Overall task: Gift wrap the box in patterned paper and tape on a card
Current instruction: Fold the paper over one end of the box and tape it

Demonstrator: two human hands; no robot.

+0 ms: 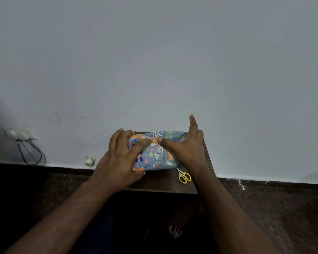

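Two hands press on the box (pixel 155 153), wrapped in blue animal paper, on the small brown table (pixel 160 182). The left hand (pixel 121 158) lies flat, fingers spread. The right hand (pixel 185 147) seems flat too, forefinger pointing up. Yellow scissors (pixel 184 176) lie beside the box.

Box (pixel 155 152) is wrapped in blue-grey patterned paper with cartoon animals, orange and green accents. It lies flat on a small dark wooden table, long side running left-right, close to the wall. Paper covers the whole visible top; a glossy strip across the middle is probably tape, hard to confirm. Left and right ends are partly hidden.
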